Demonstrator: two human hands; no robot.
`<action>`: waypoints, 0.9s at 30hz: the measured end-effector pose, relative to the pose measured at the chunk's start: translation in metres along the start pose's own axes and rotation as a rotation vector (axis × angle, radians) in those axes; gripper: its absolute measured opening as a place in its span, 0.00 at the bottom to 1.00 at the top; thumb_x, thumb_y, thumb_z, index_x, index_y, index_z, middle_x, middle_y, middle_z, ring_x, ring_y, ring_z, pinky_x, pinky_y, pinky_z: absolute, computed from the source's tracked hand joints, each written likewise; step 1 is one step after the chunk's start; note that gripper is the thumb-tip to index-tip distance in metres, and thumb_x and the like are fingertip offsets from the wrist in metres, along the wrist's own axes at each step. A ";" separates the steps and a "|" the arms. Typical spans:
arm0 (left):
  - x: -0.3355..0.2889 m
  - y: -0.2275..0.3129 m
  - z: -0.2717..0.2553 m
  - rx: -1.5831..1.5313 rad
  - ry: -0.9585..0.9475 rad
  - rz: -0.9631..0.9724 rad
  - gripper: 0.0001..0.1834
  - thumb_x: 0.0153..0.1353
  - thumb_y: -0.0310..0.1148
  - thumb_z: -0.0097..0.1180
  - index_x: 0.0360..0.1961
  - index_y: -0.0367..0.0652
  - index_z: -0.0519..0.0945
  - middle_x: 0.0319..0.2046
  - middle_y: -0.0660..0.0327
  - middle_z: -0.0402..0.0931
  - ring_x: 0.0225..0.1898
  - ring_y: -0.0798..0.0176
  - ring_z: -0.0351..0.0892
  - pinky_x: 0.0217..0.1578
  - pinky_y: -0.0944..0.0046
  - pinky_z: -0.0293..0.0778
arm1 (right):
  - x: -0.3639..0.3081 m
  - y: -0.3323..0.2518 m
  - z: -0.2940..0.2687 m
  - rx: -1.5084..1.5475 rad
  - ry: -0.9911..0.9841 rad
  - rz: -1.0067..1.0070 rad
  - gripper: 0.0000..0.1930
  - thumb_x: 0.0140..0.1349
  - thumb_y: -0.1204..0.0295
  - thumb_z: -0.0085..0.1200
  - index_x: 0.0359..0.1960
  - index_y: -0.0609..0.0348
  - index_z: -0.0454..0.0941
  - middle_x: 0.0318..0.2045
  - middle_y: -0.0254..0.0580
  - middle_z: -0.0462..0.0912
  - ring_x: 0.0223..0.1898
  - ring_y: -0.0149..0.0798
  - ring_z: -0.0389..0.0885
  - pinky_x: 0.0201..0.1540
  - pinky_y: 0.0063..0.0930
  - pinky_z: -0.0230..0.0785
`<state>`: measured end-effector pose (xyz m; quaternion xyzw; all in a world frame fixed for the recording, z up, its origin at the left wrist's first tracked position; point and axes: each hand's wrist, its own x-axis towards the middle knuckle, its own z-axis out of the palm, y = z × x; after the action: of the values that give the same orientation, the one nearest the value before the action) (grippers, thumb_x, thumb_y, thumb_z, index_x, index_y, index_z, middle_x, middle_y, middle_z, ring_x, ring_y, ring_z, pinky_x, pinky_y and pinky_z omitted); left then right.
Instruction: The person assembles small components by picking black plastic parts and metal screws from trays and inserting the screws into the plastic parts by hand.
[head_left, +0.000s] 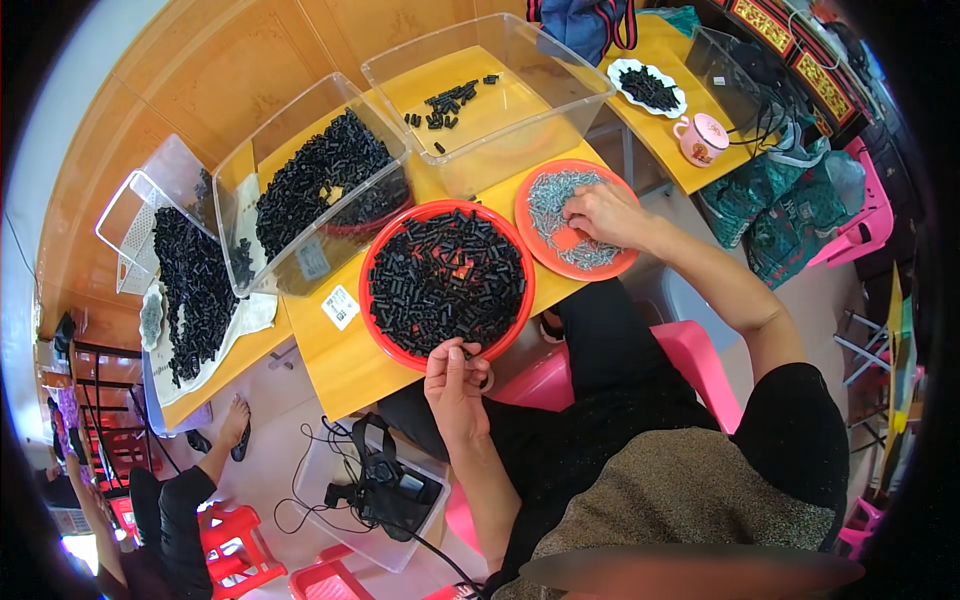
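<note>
My left hand (457,388) is at the near rim of a red basin (365,300), thumb and fingertips pinched together. What they pinch is too small to make out. Small black plastic tubular pieces (440,270) fill that basin. To its right, my right hand (606,214) reaches into an orange-red plate (622,262), with its fingers drawn together at the silvery screws (556,195). Whether a screw is between those fingertips is hidden. Part of the plate's bare bottom shows beside the fingers.
Behind the basin stand a clear bin (238,215) heaped with black pieces and another clear bin (480,170) holding a few. More black pieces (190,290) lie on a cloth at left. A pink mug (704,140) sits on the right-hand table. Another person's leg (222,450) shows lower left.
</note>
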<state>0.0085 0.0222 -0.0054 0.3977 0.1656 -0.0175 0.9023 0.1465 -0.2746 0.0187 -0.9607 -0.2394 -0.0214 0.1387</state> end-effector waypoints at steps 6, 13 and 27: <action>-0.003 0.002 -0.004 -0.013 0.010 0.015 0.06 0.65 0.29 0.50 0.41 0.41 0.75 0.34 0.58 0.79 0.26 0.71 0.76 0.25 0.75 0.70 | 0.003 -0.005 0.006 -0.006 0.007 0.013 0.04 0.52 0.73 0.53 0.26 0.60 0.77 0.28 0.48 0.78 0.33 0.51 0.78 0.35 0.43 0.69; 0.002 0.000 -0.011 -0.218 -0.076 -0.074 0.12 0.63 0.26 0.50 0.49 0.41 0.73 0.45 0.56 0.76 0.38 0.68 0.78 0.40 0.72 0.75 | -0.012 -0.044 -0.004 0.471 0.109 0.189 0.02 0.50 0.76 0.54 0.25 0.61 0.76 0.23 0.39 0.78 0.27 0.34 0.78 0.30 0.28 0.70; -0.005 -0.002 0.002 -0.169 -0.099 0.025 0.12 0.63 0.26 0.51 0.48 0.41 0.73 0.44 0.54 0.77 0.30 0.73 0.74 0.32 0.75 0.71 | -0.006 -0.177 -0.003 1.011 -0.337 0.072 0.08 0.60 0.72 0.52 0.30 0.67 0.77 0.22 0.42 0.82 0.23 0.31 0.82 0.28 0.23 0.72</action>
<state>0.0044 0.0195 -0.0040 0.3210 0.1165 -0.0119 0.9398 0.0586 -0.1278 0.0662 -0.7717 -0.2059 0.2561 0.5446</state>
